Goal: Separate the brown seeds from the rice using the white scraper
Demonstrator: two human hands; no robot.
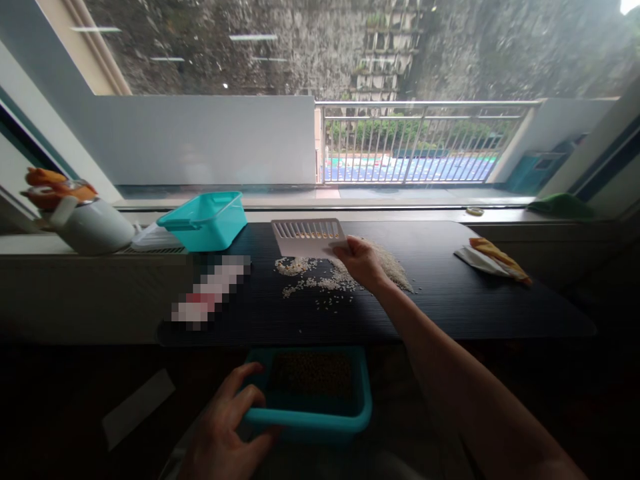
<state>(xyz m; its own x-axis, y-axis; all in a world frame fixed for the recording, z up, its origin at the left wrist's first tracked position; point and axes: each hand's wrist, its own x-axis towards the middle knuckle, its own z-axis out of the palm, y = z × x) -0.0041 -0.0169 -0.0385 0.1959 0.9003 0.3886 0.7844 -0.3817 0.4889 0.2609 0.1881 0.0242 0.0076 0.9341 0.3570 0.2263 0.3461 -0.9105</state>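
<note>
My right hand (361,261) is closed on the near right corner of a pale slotted scoop (306,237), held over white rice grains (320,277) scattered on the black table (450,300). Yellowish grains sit along the scoop's slots. My left hand (227,423) grips the near left rim of a teal tub (310,417) below the table edge. The tub holds dark brownish grains (313,375).
A second teal tub (205,220) stands at the table's back left, beside a white kettle-like pot (93,227) on the sill. A blurred-out flat item (213,290) lies left of the rice. An orange-and-white packet (493,259) rests at the right. A window and railing are behind.
</note>
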